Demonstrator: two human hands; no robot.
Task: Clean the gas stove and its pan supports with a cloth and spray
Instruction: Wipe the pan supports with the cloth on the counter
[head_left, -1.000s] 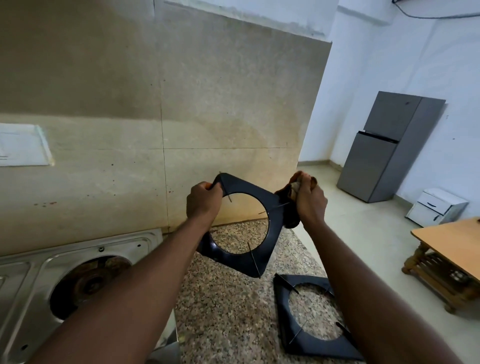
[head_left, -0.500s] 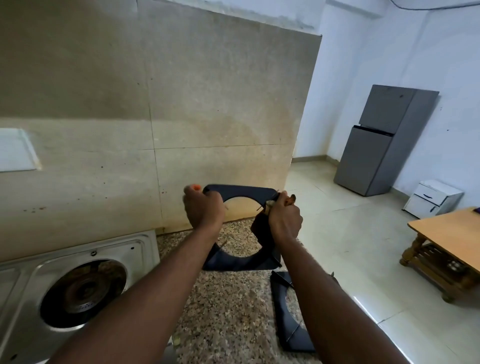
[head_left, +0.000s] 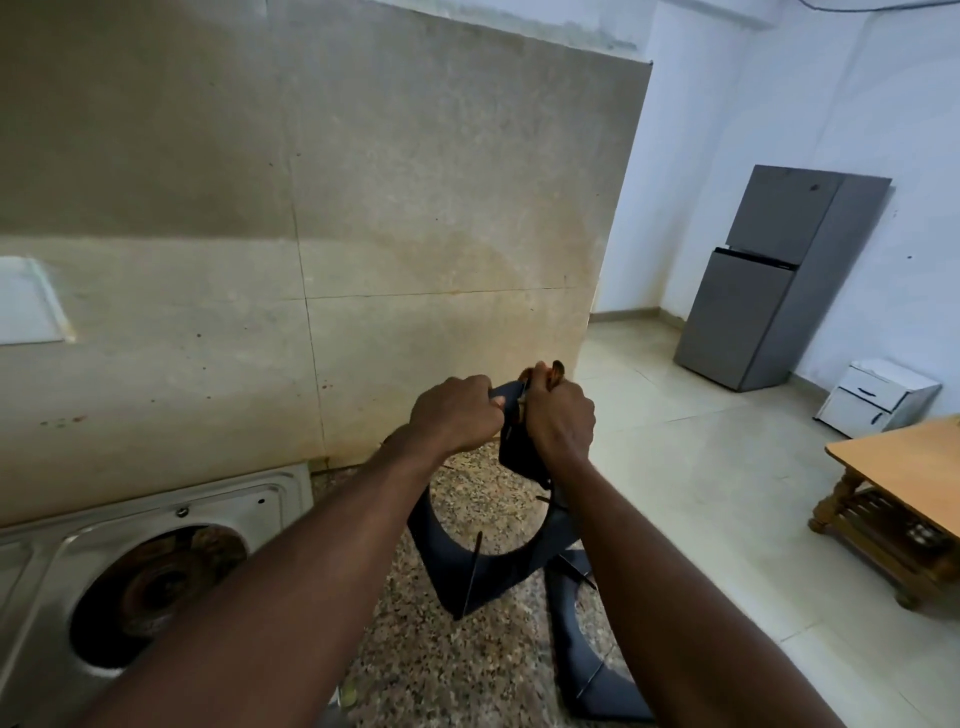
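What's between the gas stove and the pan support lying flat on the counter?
Head view: the other pan support, tilted up corner-down over speckled granite countertop; left hand grips its top, right hand holds a dark cloth against it.

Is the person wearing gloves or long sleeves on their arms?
No. The left hand and right hand are bare, with no gloves, rings or watch visible. The left forearm and right forearm are uncovered right down to the picture's edge, so any sleeve would start higher up, out of view.
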